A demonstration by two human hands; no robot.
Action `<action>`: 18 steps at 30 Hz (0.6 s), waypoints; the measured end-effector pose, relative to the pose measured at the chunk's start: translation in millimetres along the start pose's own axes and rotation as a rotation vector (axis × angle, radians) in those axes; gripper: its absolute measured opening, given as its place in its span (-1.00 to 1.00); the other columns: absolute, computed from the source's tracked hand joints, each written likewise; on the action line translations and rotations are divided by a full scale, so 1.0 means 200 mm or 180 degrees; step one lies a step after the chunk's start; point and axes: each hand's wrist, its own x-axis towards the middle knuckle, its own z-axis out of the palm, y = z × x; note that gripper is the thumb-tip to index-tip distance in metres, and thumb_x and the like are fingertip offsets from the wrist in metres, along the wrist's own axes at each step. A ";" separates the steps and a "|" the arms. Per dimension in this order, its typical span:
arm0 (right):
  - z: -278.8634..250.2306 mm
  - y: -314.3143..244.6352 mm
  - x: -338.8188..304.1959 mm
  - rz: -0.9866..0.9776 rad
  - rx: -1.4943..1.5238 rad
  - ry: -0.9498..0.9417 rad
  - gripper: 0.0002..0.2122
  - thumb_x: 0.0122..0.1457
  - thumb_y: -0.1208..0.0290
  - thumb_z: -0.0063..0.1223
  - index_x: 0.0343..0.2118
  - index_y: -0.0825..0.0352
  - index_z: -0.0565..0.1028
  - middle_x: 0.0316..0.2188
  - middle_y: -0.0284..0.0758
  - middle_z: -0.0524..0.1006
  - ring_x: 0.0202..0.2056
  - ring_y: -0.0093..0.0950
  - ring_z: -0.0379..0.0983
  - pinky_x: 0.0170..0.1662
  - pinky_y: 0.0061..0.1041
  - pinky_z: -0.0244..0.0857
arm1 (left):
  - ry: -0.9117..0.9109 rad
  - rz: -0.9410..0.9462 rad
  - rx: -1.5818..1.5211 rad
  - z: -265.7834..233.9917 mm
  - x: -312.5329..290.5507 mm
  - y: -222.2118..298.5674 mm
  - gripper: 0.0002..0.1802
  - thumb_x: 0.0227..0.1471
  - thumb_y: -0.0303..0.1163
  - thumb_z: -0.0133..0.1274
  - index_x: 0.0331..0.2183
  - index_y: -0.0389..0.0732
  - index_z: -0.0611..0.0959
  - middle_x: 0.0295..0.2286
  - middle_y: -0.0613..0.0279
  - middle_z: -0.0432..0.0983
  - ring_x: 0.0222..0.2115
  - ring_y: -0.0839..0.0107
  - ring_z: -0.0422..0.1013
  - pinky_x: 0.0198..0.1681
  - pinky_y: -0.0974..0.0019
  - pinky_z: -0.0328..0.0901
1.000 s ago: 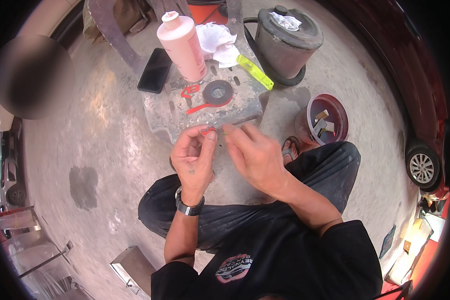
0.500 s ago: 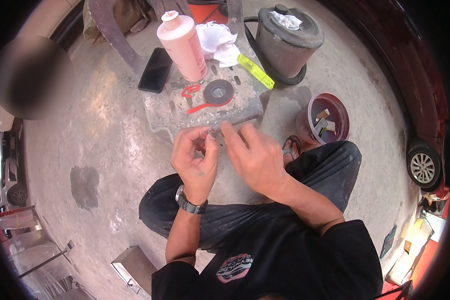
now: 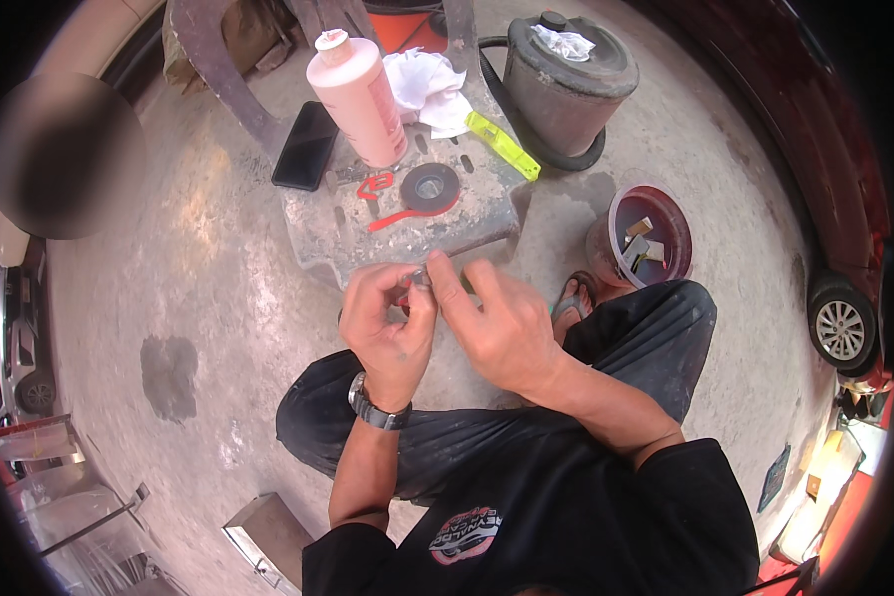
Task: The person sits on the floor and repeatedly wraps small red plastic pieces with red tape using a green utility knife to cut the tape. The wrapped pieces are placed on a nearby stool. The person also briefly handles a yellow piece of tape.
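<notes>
A worn grey chair carries a tall pink bottle. Near its front edge the right hand curls inward, forefinger extended; whether it grips anything, I can't tell. The left hand pinches thumb against forefinger. On the seat lies a dark tape roll. Smallest is the red-and-dark piece in that left pinch. This seems a close fingerwork step, the next move calling for a steady hold; fingers hide the piece's long axis and which way it points.

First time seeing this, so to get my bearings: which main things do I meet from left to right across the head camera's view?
Dark floor patch, black phone, left hand, right hand, open reddish pail, car wheel.
</notes>
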 end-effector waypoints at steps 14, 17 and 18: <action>-0.02 0.04 -0.01 -0.0154 -0.0231 -0.0043 -0.51 0.02 0.37 0.16 0.05 0.44 0.52 -0.41 -0.30 0.38 -0.48 -0.41 0.44 -0.50 -0.44 0.29 | -0.0437 -0.0649 -0.0877 -0.03 0.00 0.00 -0.82 0.06 -0.72 0.12 -0.25 -0.35 0.64 -0.33 0.30 0.47 -0.36 0.62 0.41 -0.32 0.50 0.35; -0.02 0.04 -0.01 -0.0126 -0.0218 0.0017 -0.53 0.01 0.43 0.15 0.06 0.43 0.53 -0.44 -0.31 0.37 -0.50 -0.41 0.43 -0.51 -0.43 0.29 | -0.0461 -0.0662 -0.0893 -0.02 0.00 -0.01 -0.83 0.06 -0.71 0.13 -0.26 -0.34 0.65 -0.33 0.31 0.47 -0.36 0.62 0.41 -0.31 0.51 0.34; -0.02 0.04 -0.02 -0.0153 -0.0243 -0.0005 -0.53 0.02 0.40 0.15 0.04 0.44 0.52 -0.41 -0.30 0.38 -0.48 -0.41 0.44 -0.50 -0.44 0.29 | -0.0462 -0.0656 -0.0887 -0.02 0.00 -0.01 -0.83 0.05 -0.71 0.13 -0.25 -0.34 0.65 -0.33 0.31 0.47 -0.36 0.62 0.41 -0.32 0.52 0.34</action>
